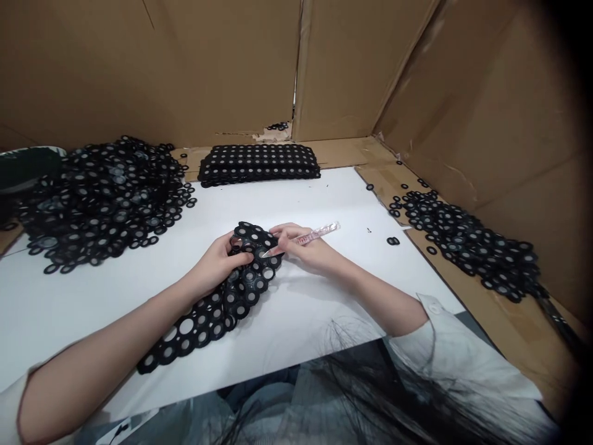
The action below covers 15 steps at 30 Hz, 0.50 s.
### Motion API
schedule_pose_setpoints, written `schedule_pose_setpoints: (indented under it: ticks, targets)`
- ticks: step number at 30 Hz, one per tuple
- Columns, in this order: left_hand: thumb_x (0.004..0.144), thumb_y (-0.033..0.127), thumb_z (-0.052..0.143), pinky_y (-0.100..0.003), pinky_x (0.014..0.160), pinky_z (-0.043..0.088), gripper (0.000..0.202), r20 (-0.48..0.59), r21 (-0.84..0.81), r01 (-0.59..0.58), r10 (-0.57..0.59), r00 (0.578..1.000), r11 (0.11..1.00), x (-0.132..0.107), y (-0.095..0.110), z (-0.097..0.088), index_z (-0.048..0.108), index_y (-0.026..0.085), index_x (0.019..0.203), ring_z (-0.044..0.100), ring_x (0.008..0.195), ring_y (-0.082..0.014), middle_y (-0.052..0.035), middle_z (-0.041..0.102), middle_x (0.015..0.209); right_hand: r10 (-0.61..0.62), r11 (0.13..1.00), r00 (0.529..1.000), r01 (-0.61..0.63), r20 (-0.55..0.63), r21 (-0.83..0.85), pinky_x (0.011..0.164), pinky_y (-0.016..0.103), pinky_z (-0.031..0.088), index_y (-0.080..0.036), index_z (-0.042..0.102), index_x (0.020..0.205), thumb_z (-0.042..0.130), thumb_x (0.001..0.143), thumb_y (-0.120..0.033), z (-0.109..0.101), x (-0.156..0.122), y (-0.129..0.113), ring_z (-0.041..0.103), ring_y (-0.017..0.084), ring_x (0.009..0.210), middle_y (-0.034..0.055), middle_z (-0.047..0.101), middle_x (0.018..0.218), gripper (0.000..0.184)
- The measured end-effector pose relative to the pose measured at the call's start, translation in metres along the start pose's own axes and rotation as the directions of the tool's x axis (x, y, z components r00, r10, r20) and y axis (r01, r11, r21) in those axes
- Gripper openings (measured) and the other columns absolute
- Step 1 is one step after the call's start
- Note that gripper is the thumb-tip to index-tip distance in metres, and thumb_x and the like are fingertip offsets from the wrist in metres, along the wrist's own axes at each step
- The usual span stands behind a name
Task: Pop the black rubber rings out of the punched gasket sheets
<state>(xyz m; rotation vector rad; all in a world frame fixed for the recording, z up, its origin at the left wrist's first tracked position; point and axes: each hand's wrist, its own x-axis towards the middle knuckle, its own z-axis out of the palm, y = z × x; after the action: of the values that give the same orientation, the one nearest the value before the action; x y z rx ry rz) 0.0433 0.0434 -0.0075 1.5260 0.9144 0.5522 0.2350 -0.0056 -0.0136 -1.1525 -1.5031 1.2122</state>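
Observation:
A floppy sheet of joined black rings (pixel 250 281) with pale centres is bunched up in front of me, its lower end trailing over the white table. My left hand (pixel 222 256) grips its upper left part, thumb on top and fingers behind. Between the thumb and fingers of my right hand (pixel 294 244) is a slim pen-like tool with a pointed metal tip (pixel 319 232); its handle is clear with red lettering. That tip lies against the rings close to my left thumb. My right fingers also reach the sheet's upper right edge, partly hidden behind it.
A large heap of loose black rings (pixel 111 198) lies at left beside a bowl (pixel 32 164). Folded ring sheets (pixel 259 164) are stacked at the back. More rings (pixel 472 241) are piled at right. Cardboard walls (pixel 185 68) enclose the white table top (pixel 324 321).

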Motion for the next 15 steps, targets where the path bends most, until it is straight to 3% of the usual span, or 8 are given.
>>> schedule_pose_setpoints:
  ticks: [3,7,15]
  targets:
    - [0.066,0.022,0.057,-0.032,0.080,0.043,0.037,0.025,-0.008,-0.042,0.042,0.999,0.999,0.001,0.000,0.001,0.051,0.016,0.102,0.057,0.091,-0.0202,-0.0039,0.062,0.100,0.002,1.000,0.998,-0.002,0.070,0.006,0.067,0.028,0.042,-0.019,0.045,0.063,0.048,0.077,-0.043,-0.002,-0.001,-0.002,0.056,0.014,0.081,0.0036,0.059,0.083,0.029]
    - [0.068,0.024,0.055,-0.033,0.078,0.044,0.038,0.032,-0.006,-0.010,0.011,0.999,1.000,0.000,0.001,0.002,0.050,0.017,0.105,0.058,0.089,-0.0209,-0.0046,0.062,0.101,0.028,0.994,1.000,-0.028,-0.005,0.106,0.062,0.027,0.042,-0.020,0.039,0.064,0.044,0.080,-0.041,-0.003,-0.001,-0.005,0.056,0.013,0.074,0.0002,0.053,0.069,0.028]
    - [0.063,0.031,0.064,-0.036,0.080,0.044,0.037,-0.018,0.050,0.007,-0.006,1.000,0.999,-0.001,0.003,0.008,0.054,0.016,0.095,0.057,0.088,-0.0221,-0.0052,0.063,0.093,-0.008,0.997,1.000,0.008,0.007,-0.071,0.060,0.024,0.035,-0.019,0.034,0.060,0.043,0.081,-0.033,-0.003,-0.005,-0.013,0.053,0.013,0.072,-0.0027,0.041,0.060,0.027]
